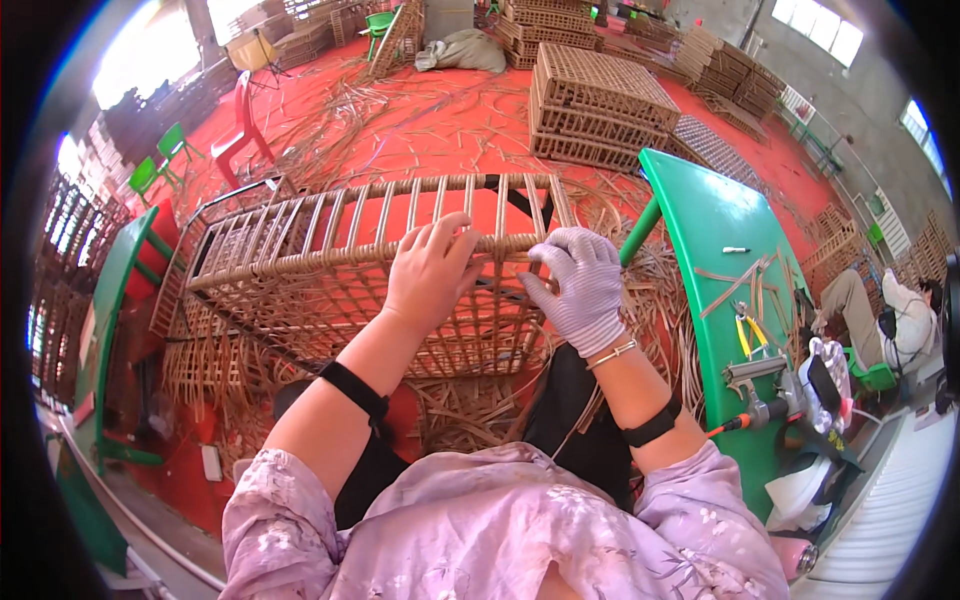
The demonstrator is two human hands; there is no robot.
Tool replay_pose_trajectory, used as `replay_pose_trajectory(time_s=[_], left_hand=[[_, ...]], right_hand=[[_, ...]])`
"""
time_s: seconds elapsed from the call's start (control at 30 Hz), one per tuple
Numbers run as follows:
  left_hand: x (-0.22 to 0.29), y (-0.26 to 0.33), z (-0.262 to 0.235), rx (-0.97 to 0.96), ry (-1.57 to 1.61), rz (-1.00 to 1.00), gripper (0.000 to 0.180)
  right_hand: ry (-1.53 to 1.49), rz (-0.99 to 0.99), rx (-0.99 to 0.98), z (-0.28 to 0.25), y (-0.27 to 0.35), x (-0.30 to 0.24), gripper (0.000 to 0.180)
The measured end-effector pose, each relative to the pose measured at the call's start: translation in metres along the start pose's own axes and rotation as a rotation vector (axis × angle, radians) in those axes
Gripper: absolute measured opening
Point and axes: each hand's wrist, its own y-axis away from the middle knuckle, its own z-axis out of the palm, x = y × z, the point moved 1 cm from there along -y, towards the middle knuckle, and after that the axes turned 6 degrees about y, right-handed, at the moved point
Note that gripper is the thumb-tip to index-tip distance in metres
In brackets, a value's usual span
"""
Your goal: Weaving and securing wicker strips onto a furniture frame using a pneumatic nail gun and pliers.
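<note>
A woven rattan crate (300, 260) lies on its side in front of me, its open slatted face toward the far side. My left hand (430, 270), bare, grips the crate's near top rim. My right hand (580, 285), in a pale knit glove, pinches the same rim just to the right, fingers closed on a thin rattan strand. Both forearms wear black bands and flowered purple sleeves.
A green table (710, 230) on my right carries rattan strips, yellow-handled pliers (748, 335) and a metal tool (770, 385). Loose rattan litters the red floor. Stacked crates (600, 105) stand behind; a red chair (243, 130) at the left. Another person (890, 310) sits far right.
</note>
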Motion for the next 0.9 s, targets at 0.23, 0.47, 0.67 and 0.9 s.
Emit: replay_pose_trajectory(time_s=[0.23,0.47,0.67,0.9], left_hand=[[-0.002,0.004,0.002,0.039,0.012,0.053,0.034],[-0.005,0.005,0.006,0.079,-0.021,0.094,0.026],[0.002,0.006,0.003,0.092,-0.021,0.086,0.026],[-0.003,0.001,0.007,0.060,0.003,0.121,0.031]], right_hand=[[0.143,-0.023,-0.090,-0.004,-0.016,-0.010,0.028],[0.124,-0.071,-0.111,0.007,-0.018,-0.006,0.019],[-0.058,-0.302,0.093,0.009,-0.015,0.004,0.023],[-0.099,-0.281,-0.004,0.015,-0.015,0.008,0.027]])
